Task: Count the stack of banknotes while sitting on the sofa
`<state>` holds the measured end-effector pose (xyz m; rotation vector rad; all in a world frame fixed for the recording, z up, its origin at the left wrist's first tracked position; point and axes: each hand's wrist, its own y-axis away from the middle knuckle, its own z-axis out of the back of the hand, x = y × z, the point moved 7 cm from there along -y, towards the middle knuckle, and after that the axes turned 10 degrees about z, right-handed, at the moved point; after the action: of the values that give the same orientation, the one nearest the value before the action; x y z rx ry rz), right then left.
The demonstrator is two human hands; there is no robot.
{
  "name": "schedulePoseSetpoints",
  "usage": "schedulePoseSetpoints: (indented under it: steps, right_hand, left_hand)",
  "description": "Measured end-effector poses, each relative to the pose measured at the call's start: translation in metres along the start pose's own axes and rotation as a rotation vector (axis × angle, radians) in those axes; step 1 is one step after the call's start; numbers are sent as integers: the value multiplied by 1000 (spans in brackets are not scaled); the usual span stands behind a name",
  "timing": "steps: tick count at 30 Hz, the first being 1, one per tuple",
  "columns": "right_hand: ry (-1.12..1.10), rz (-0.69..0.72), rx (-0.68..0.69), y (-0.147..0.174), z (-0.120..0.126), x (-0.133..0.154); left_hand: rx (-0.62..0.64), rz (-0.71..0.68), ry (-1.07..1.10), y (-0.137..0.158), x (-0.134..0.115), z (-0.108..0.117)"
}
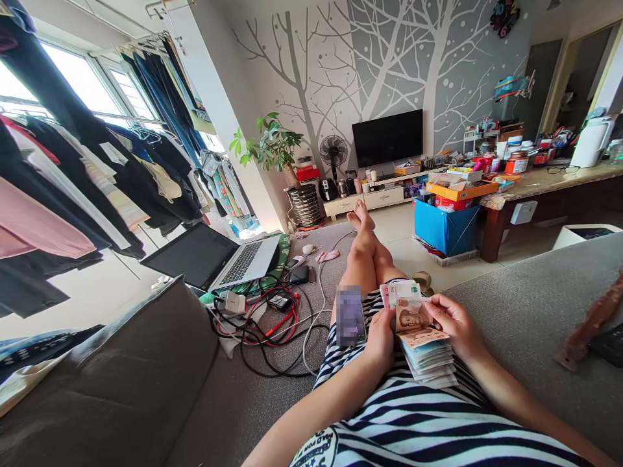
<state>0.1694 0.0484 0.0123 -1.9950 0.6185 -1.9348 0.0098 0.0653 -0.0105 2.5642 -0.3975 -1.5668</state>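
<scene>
Beneath both hands lie striped clothes (418, 434). The left hand (381, 338) is clamped on banknotes (428, 364) fanned rightward and waistward from it; the right hand (453, 324) pinches a brown note (411, 316) reaching roughly crosswise between them.

Banknotes (422, 344) sit over the lap (396, 399), right of the phone (351, 318) (laptop (214, 257) and cables (280, 325) farther left).

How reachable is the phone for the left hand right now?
Probably yes: the phone lies close beside the left hand, with nothing visible between them. That hand is holding banknotes, though, so it would likely need to let go first.
</scene>
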Motion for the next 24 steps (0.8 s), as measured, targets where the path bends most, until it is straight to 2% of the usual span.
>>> schedulePoseSetpoints:
  steps: [7,24]
  right_hand:
    - [-27,-16,6,-1,0,-1]
    - [-70,-50,-17,1,2,3]
  left_hand:
    - [-19,-7,-3,-1,0,3]
    - [43,10,57,3,-2,-6]
